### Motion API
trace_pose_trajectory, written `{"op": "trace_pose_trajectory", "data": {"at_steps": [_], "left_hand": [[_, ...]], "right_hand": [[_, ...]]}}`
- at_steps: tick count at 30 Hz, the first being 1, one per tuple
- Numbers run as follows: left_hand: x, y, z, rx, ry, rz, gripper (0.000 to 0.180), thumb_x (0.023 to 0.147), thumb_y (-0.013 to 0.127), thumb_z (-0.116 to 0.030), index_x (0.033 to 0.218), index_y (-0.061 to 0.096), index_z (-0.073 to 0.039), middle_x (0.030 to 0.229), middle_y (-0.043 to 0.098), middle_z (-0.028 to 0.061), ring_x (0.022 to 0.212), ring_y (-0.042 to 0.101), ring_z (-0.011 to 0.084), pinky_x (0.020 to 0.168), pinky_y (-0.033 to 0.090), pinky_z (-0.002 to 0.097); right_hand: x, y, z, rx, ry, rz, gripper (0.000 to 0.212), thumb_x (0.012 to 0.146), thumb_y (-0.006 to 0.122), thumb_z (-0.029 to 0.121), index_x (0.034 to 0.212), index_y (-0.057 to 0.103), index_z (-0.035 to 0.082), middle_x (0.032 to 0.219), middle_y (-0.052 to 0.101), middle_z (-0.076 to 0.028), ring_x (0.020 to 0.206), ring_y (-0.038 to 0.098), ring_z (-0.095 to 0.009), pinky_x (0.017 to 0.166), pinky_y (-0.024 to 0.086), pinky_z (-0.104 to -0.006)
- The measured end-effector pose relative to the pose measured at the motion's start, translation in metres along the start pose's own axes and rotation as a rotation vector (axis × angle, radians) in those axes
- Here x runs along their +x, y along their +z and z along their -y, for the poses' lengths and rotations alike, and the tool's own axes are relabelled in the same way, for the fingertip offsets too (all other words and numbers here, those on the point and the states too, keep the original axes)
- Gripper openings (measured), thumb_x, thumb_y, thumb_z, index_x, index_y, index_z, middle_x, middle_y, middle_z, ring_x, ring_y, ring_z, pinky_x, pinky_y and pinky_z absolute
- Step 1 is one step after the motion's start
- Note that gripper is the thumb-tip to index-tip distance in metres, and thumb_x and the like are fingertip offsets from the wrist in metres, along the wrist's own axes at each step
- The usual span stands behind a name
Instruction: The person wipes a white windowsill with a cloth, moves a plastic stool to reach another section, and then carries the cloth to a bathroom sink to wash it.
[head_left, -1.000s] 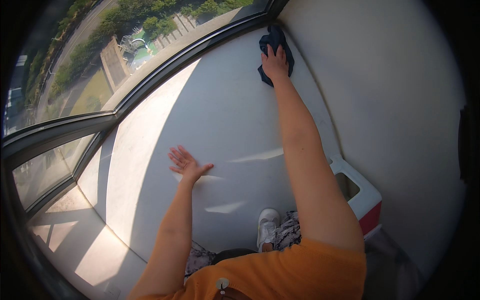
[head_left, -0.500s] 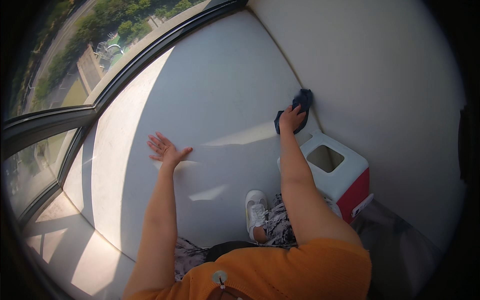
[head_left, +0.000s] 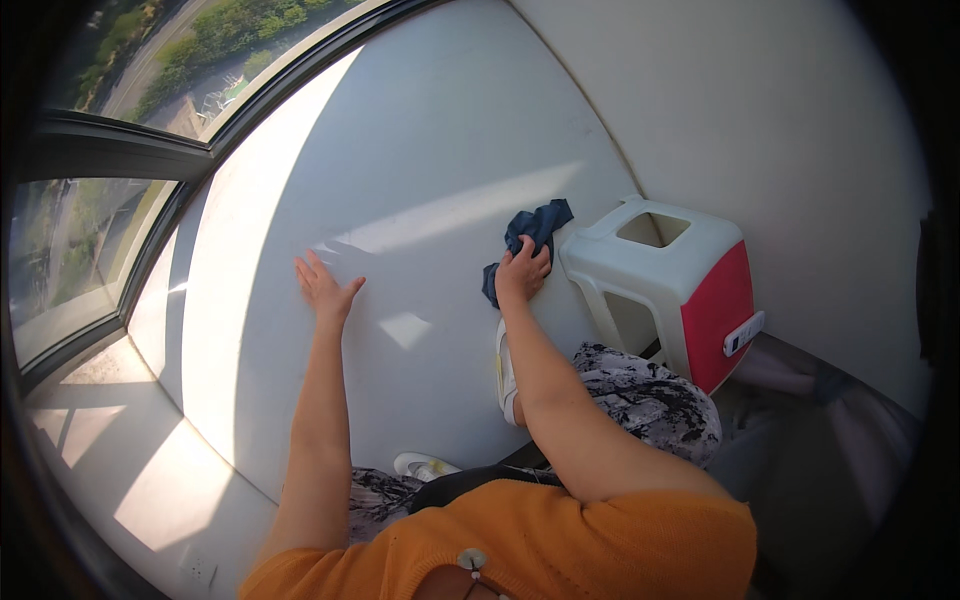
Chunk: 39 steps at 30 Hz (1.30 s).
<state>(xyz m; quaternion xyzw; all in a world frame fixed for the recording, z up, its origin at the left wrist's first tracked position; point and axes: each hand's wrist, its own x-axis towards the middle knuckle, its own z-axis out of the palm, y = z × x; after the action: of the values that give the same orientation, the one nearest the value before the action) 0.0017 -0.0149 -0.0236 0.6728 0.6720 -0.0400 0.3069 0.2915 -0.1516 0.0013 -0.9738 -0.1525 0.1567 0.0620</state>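
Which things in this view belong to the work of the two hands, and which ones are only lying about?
In use, it seems:
- crumpled dark-blue cloth, under the right hand
- smooth pale surface beneath it

Apparently just lying about:
- white-and-red, boxy plastic stool
- small white oblong device at the stool's red face

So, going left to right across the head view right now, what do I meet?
Lower window pane → left hand, spread → right hand on the dark blue cloth, the two overlapping → white stool with a red side.
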Motion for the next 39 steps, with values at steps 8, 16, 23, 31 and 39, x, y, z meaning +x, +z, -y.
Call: {"op": "trace_pose_trajectory", "data": {"at_steps": [8, 16, 23, 31, 39], "left_hand": [[-0.089, 0.005, -0.018, 0.295, -0.346, 0.316, 0.126, 0.062, 0.085, -0.039, 0.147, -0.001, -0.002, 0.153, -0.004, 0.0254, 0.142, 0.0, 0.0404, 0.104, 0.03, 0.056], [-0.078, 0.005, -0.027, 0.422, -0.311, 0.345, 0.13, 0.058, 0.086, -0.044, 0.146, 0.001, 0.003, 0.152, 0.0, 0.0286, 0.141, 0.004, 0.0445, 0.099, 0.04, 0.0536], [-0.083, 0.014, -0.009, 0.407, -0.296, 0.279, 0.134, 0.054, 0.088, -0.044, 0.145, 0.001, 0.004, 0.151, 0.0, 0.0304, 0.14, 0.006, 0.0465, 0.097, 0.042, 0.0549], [-0.083, 0.006, -0.014, 0.333, -0.3, 0.297, 0.132, 0.057, 0.087, -0.042, 0.147, 0.001, 0.001, 0.153, -0.002, 0.0259, 0.141, 0.003, 0.0438, 0.1, 0.036, 0.0578], [-0.077, 0.019, -0.013, 0.371, -0.329, 0.334, 0.133, 0.057, 0.087, -0.045, 0.147, -0.002, -0.002, 0.153, -0.003, 0.0239, 0.142, 0.003, 0.0411, 0.099, 0.038, 0.0592]], "right_hand": [[0.123, -0.044, 0.013, 0.381, -0.473, -0.311, 0.025, 0.07, 0.06, 0.0, 0.092, 0.06, 0.014, 0.098, 0.057, -0.011, 0.101, 0.053, -0.033, 0.087, 0.045, -0.0415], [0.241, -0.002, 0.043, -0.16, -0.401, 0.111, 0.051, 0.095, 0.044, 0.034, 0.143, 0.035, 0.019, 0.147, 0.025, -0.022, 0.135, 0.025, -0.037, 0.11, 0.027, -0.04], [0.061, 0.053, 0.087, 0.265, -0.811, 0.226, 0.034, 0.087, 0.054, 0.023, 0.121, 0.061, 0.026, 0.143, 0.038, -0.007, 0.134, 0.03, -0.027, 0.107, 0.02, -0.0585], [-0.093, 0.053, -0.011, 0.349, -0.781, 0.419, 0.022, 0.078, 0.059, 0.011, 0.089, 0.074, 0.022, 0.127, 0.053, -0.001, 0.126, 0.04, -0.023, 0.109, 0.02, -0.0527], [-0.148, 0.006, -0.069, 0.203, -0.64, 0.615, 0.02, 0.079, 0.057, 0.012, 0.09, 0.073, 0.018, 0.122, 0.058, -0.006, 0.118, 0.049, -0.025, 0.104, 0.03, -0.0466]]}}
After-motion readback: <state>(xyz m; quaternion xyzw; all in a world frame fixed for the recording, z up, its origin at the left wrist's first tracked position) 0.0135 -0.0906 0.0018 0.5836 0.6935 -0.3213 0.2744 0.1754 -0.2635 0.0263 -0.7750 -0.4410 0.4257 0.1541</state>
